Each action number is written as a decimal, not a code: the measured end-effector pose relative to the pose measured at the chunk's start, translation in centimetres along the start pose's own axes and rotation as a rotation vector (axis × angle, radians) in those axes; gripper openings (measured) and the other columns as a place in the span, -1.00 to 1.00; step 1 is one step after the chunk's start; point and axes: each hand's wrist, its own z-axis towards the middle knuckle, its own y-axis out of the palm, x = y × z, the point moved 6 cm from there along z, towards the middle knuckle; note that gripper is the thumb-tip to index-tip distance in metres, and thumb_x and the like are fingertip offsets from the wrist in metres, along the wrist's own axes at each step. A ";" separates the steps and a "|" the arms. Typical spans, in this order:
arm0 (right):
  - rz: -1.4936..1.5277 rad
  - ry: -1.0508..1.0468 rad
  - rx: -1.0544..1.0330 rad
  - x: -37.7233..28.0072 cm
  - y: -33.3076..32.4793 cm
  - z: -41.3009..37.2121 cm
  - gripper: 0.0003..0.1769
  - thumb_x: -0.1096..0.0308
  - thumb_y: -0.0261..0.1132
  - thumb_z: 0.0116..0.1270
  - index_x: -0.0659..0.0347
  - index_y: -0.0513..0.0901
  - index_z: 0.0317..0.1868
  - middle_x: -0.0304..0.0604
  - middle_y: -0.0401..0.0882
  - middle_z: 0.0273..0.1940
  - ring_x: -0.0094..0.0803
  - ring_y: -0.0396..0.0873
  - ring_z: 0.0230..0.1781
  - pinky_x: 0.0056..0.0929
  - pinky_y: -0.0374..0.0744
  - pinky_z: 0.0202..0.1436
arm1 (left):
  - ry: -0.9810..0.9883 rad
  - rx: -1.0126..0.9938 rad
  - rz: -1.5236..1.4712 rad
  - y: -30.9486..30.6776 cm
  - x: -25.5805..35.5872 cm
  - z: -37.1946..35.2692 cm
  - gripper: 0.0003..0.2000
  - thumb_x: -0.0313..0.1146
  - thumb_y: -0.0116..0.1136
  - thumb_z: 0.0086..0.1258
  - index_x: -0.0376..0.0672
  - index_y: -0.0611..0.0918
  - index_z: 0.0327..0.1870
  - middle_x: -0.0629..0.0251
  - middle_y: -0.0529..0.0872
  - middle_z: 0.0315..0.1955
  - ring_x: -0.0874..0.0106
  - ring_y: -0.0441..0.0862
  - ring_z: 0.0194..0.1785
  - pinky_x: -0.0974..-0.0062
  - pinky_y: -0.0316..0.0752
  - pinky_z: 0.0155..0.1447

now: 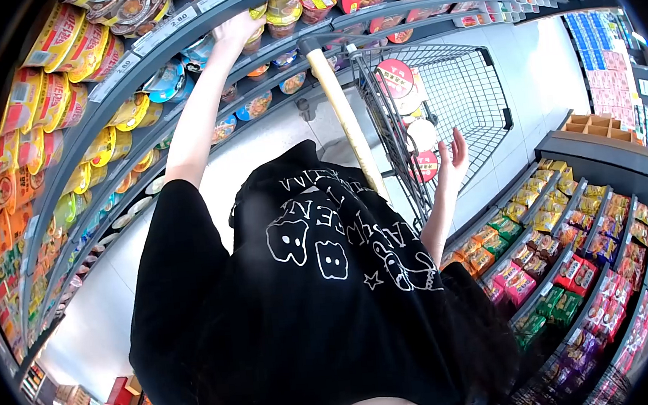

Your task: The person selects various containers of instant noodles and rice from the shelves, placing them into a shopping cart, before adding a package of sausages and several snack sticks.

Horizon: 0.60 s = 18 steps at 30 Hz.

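My left hand (240, 28) reaches out to the shelf on the left, its fingers closed at the side of a yellow-green instant noodle cup (257, 13). Part of the grip is hidden. Beside it stand a yellow-lidded noodle cup (284, 7) and a red and yellow noodle cup (317, 2). My right hand (454, 158) is raised by the shopping cart (475, 88), fingers spread and holding nothing. The cart's pale yellow handle (344, 113) lies between my two arms, touched by neither hand. Round red and white signs (395, 79) hang on the cart's near end.
Curved shelves with price tags (164, 34) and many noodle bowls and packets (34, 103) rise along the left. To the right, a sloped rack holds rows of bagged snacks (573, 270). Pink and blue cartons (598, 59) are stacked farther off. Light floor tiles (548, 55) run beyond the cart.
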 end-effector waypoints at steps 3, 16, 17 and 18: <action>-0.071 -0.035 0.026 -1.6 0.3 -0.7 -0.47 0.42 0.19 0.16 0.13 0.34 0.18 -0.10 0.30 0.20 -0.17 0.17 0.28 -0.07 0.10 0.29 | -0.337 -0.420 -0.478 0.3 -0.3 -0.7 -0.44 -0.12 0.20 0.03 -0.07 0.44 0.11 -0.03 0.48 0.00 -0.03 0.36 0.09 -0.04 0.21 0.14; -0.130 -0.609 -0.434 -13.8 7.7 -5.8 -0.22 0.45 0.36 -0.09 0.23 0.25 0.21 0.00 0.22 0.22 -0.12 0.15 0.28 -0.27 0.13 0.32 | -0.427 -0.171 -0.832 -17.9 4.3 -7.6 -0.11 -0.30 0.47 -0.33 -0.23 0.25 0.17 0.03 0.31 0.05 0.13 0.29 0.13 0.25 0.25 0.19; -0.156 -0.652 -0.514 -14.3 8.7 -6.4 -0.19 0.43 0.37 -0.10 0.23 0.23 0.23 0.01 0.20 0.23 -0.12 0.15 0.28 -0.25 0.14 0.32 | -0.433 -0.186 -0.903 -19.1 4.4 -7.6 -0.12 -0.33 0.48 -0.28 -0.29 0.23 0.17 0.06 0.32 0.07 0.20 0.29 0.16 0.31 0.21 0.24; -0.134 -0.681 -0.605 -14.9 9.7 -7.0 -0.11 0.39 0.42 -0.16 0.21 0.20 0.25 0.01 0.17 0.24 -0.10 0.15 0.28 -0.24 0.18 0.31 | -0.402 -0.208 -0.962 -20.2 4.6 -7.4 -0.09 -0.36 0.46 -0.26 -0.31 0.18 0.20 0.03 0.30 0.10 0.20 0.30 0.17 0.31 0.20 0.26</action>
